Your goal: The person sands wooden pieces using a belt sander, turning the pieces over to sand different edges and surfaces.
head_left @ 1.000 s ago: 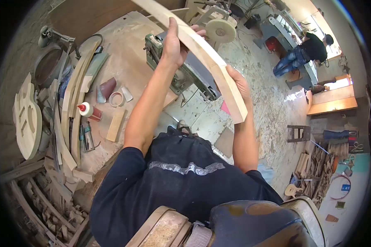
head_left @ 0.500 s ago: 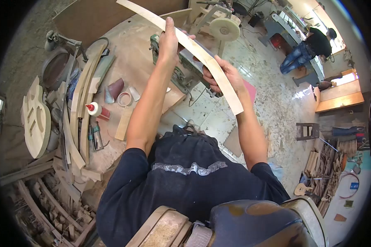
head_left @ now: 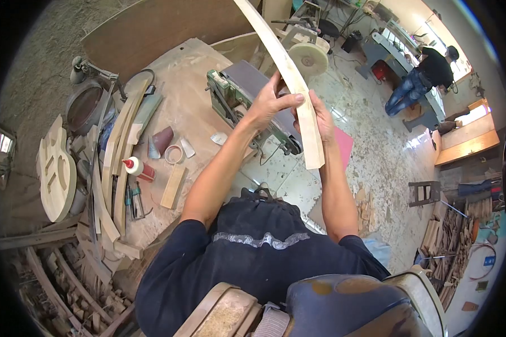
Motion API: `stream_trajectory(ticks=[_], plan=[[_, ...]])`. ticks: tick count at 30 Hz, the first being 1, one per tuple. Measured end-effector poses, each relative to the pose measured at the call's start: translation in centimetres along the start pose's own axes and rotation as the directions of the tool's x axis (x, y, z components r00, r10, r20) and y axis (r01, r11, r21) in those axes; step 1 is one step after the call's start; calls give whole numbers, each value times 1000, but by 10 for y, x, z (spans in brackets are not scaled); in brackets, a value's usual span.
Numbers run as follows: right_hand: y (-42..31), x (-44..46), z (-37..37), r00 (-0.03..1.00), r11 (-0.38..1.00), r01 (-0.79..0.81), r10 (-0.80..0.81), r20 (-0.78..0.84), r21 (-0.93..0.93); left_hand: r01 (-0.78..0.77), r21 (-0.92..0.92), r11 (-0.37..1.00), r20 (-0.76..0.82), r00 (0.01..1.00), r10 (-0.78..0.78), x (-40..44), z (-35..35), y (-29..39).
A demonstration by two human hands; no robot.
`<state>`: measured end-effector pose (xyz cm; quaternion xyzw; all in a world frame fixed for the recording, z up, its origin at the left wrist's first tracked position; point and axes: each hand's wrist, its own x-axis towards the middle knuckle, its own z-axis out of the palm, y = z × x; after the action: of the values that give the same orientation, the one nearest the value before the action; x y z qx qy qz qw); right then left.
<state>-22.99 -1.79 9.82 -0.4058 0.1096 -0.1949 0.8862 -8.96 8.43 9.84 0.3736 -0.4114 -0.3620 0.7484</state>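
A long, slightly curved strip of pale wood [head_left: 287,66] is held up in front of me, its near end pointing toward my chest and its far end running out of view at the top. My left hand [head_left: 271,106] grips it from the left, thumb lying across its face. From the right side my right hand [head_left: 321,119] wraps its edge, most of the fingers hidden behind the wood. Beneath and behind the hands stands a green belt sander [head_left: 230,101] with a grey-purple belt.
On the workbench [head_left: 177,73] lie a red-capped glue bottle [head_left: 139,168], a tape roll [head_left: 174,154], a small wood block [head_left: 174,186] and several curved strips [head_left: 113,132]. A guitar-shaped body [head_left: 59,174] is at left. Another person [head_left: 427,73] stands at a far machine.
My left hand has slid down the strip, close to my right hand. The strip has turned steeper, its far end swinging right, and more of the sander shows.
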Motion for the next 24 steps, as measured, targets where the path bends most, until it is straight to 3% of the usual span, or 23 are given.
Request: stream_trajectory(ticks=[4,7,10,13,16,18,19,24], plan=[[-11,-5,0,993,998,67,-67,97,-1,134,-266,955,79,990,-117,5,-2,2],[-16,-6,10,984,982,152,-140,107,-116,145,-316,938,132,985,-108,7,-7,-4],[-22,-3,12,985,956,171,-161,61,-238,139,-389,911,-49,984,-171,12,-10,-9],[-23,9,11,970,852,234,-239,50,-468,138,-176,975,-309,932,-188,10,-28,-14],[-2,38,-14,920,561,280,-387,51,-779,86,-181,980,-435,886,-158,-4,-51,-15],[-2,44,-17,927,80,122,-365,84,-989,66,-124,990,-491,863,-119,-16,-64,-19],[-2,46,-16,932,-186,38,-347,102,-982,74,-79,994,-512,853,-104,-22,-69,-21],[9,75,-23,963,-468,-43,-255,89,-883,103,-4,995,-588,804,-86,-50,-89,-54]])
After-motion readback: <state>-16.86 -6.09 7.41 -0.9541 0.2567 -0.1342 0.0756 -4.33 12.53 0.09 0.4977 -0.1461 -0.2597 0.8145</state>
